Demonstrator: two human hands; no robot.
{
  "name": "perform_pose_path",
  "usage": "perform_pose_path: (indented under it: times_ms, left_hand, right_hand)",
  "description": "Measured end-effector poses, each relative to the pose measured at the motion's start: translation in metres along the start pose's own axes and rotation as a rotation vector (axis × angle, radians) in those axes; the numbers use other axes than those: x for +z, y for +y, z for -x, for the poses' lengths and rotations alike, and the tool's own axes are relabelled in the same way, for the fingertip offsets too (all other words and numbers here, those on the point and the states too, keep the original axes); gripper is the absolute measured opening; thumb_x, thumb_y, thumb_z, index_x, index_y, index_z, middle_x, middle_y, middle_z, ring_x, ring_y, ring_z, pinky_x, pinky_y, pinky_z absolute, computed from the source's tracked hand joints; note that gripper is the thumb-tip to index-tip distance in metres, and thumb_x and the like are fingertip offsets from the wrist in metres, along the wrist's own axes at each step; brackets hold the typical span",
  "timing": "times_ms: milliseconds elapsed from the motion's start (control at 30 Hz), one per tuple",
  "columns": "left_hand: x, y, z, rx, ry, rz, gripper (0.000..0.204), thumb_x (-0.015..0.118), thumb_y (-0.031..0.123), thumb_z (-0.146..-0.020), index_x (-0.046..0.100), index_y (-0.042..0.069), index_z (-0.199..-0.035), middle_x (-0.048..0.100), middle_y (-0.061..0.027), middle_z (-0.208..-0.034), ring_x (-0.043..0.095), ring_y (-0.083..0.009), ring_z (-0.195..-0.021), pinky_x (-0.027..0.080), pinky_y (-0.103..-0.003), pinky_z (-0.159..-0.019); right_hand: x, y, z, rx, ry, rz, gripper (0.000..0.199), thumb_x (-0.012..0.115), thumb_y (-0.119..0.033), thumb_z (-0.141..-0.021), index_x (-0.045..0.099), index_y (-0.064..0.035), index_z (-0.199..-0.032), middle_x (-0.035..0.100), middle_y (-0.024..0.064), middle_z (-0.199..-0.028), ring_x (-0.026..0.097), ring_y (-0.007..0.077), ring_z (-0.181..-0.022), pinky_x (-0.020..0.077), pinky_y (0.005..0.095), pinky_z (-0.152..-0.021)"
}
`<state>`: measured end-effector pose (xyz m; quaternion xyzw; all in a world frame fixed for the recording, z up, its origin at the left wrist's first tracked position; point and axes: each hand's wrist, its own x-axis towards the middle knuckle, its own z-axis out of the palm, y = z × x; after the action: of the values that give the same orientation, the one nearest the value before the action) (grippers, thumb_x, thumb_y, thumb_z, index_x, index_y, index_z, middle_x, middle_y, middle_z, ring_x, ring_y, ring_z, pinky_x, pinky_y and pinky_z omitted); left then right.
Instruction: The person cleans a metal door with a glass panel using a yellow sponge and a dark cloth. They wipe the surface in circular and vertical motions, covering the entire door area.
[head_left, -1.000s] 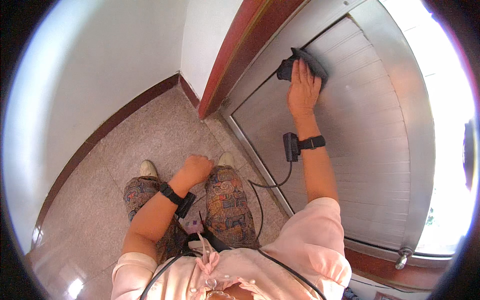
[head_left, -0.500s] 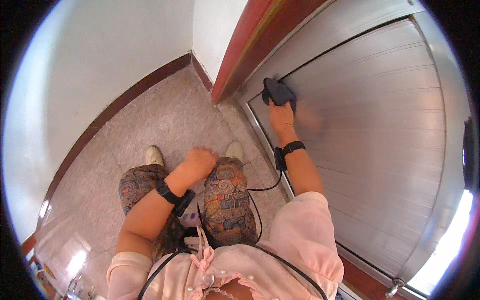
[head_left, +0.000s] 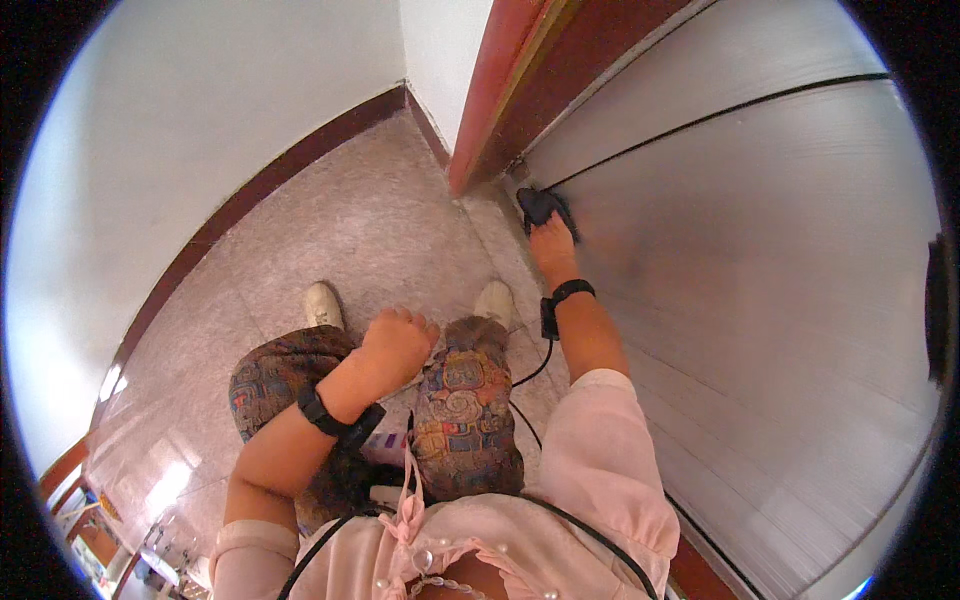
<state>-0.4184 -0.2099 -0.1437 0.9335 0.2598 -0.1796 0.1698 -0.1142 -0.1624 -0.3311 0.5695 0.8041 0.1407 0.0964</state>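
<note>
My right hand (head_left: 553, 247) reaches forward, its fingers closed on a dark cloth (head_left: 543, 206). It presses the cloth against the silvery metal door panel (head_left: 740, 300), low down near the end of a black seam and close to the panel's edge. The part of the cloth under the fingers is hidden. My left hand (head_left: 396, 350) hovers by my left-side and right-side knees, fingers curled in loosely, with nothing seen in it. Black straps with small dark devices sit on both wrists.
A red-brown door frame (head_left: 500, 110) stands beside the panel. White walls (head_left: 240, 100) with a dark brown skirting (head_left: 225, 212) meet in a corner ahead. My shoes stand on the tiled floor (head_left: 350, 210). A black cable (head_left: 535, 375) hangs from the right wrist.
My right hand and the cloth have moved down toward the panel's near edge. The panel now fills more of the view, and its right-hand border and latch have gone out of sight.
</note>
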Motion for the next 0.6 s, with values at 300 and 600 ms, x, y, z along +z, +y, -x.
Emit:
perform_pose_path:
  times_ms: [300,600]
  left_hand:
    - [0.002,0.004,0.001,0.025,0.118,0.010,0.020,0.054,0.013,-0.066,0.057,0.007,-0.085,0.057,-0.0061,-0.075,0.056,-0.0212,-0.072,0.043,-0.031,-0.062]
    - [-0.007,0.003,-0.003,0.028,0.006,0.014,0.034,0.054,0.013,-0.068,0.054,0.008,-0.101,0.056,-0.0069,-0.080,0.056,-0.0221,-0.078,0.044,-0.033,-0.066]
  right_hand:
    - [0.018,-0.023,-0.011,0.010,-0.685,-0.064,0.035,0.035,-0.019,-0.085,0.049,-0.0094,-0.116,0.056,0.0057,-0.106,0.045,0.0184,-0.107,0.0202,0.0318,-0.099]
    - [0.045,-0.054,0.156,0.454,-0.540,-0.394,0.061,0.049,-0.004,-0.074,0.027,-0.0088,-0.131,0.058,0.0137,-0.093,0.054,0.0273,-0.085,0.0383,0.0372,-0.080]
